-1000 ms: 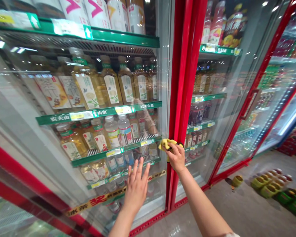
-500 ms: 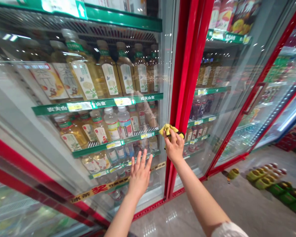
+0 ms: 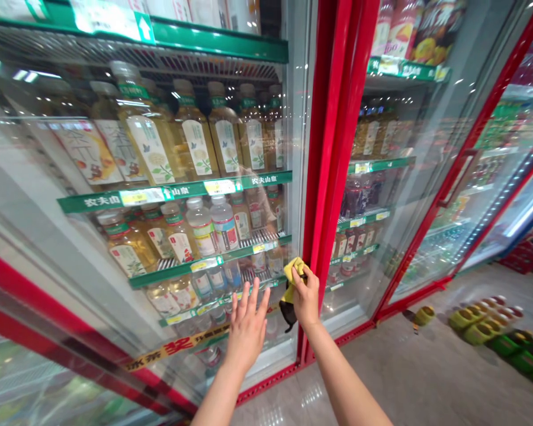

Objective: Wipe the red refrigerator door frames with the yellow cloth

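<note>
My right hand (image 3: 307,296) is closed on a yellow and black cloth (image 3: 294,271), held against the red door frame (image 3: 322,195) and the edge of the glass beside it. A dark end of the cloth hangs down below the fingers. My left hand (image 3: 247,322) is open, fingers spread, in front of the glass door (image 3: 266,340); whether it touches the glass I cannot tell. Behind the glass stand rows of bottled drinks (image 3: 198,145) on shelves with green price strips (image 3: 177,192).
Another glass-doored cooler section with a dark red handle (image 3: 457,177) stands to the right. On the grey floor (image 3: 382,367) at the right are several yellow and green packs of bottles (image 3: 475,325) and a single yellow item (image 3: 424,315). A yellow banner (image 3: 182,343) crosses the lower door.
My right hand has moved down along the red frame with the cloth, whose dark end now hangs loose. My left hand has shifted slightly down and stays spread.
</note>
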The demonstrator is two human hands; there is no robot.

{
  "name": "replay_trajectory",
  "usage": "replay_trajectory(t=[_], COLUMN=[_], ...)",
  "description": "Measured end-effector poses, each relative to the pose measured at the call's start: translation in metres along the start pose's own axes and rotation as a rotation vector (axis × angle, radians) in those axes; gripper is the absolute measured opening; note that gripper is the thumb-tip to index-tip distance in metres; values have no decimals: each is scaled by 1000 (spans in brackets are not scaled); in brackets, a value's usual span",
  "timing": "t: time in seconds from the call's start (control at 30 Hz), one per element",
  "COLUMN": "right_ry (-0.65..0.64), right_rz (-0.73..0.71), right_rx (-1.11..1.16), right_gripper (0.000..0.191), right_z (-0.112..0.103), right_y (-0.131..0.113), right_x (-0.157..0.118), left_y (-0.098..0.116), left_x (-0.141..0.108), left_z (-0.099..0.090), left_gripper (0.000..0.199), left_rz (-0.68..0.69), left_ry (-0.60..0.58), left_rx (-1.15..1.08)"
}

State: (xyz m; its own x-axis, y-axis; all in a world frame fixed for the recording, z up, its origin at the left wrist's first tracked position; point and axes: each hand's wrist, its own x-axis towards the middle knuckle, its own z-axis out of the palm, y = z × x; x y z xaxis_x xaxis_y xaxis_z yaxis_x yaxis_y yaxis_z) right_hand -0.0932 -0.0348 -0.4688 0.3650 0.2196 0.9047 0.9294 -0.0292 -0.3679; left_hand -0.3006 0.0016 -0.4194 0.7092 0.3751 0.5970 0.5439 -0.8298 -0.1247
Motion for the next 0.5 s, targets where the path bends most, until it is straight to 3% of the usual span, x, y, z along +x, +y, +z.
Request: replay_trajectory(t=[0.17, 0.23, 0.4, 0.5], right_ry=[179, 205, 70, 89], right_rz=[105, 139, 36, 65], right_rx=[44, -2, -3, 50], right_gripper=[62, 65, 52, 52], right_z=[17, 22, 22, 18], right_y=[-42, -54, -51, -40], right_x=[72, 84, 48, 41], left_y=[-3, -5, -13, -21], left_x=[6, 7, 7, 4], left_z=[-19, -22, -28, -34], left_gripper=[71, 72, 77, 77], left_rz=[-6, -15, -56, -86], left_ry=[20, 42, 79, 76], left_rx=[6, 16, 33, 53])
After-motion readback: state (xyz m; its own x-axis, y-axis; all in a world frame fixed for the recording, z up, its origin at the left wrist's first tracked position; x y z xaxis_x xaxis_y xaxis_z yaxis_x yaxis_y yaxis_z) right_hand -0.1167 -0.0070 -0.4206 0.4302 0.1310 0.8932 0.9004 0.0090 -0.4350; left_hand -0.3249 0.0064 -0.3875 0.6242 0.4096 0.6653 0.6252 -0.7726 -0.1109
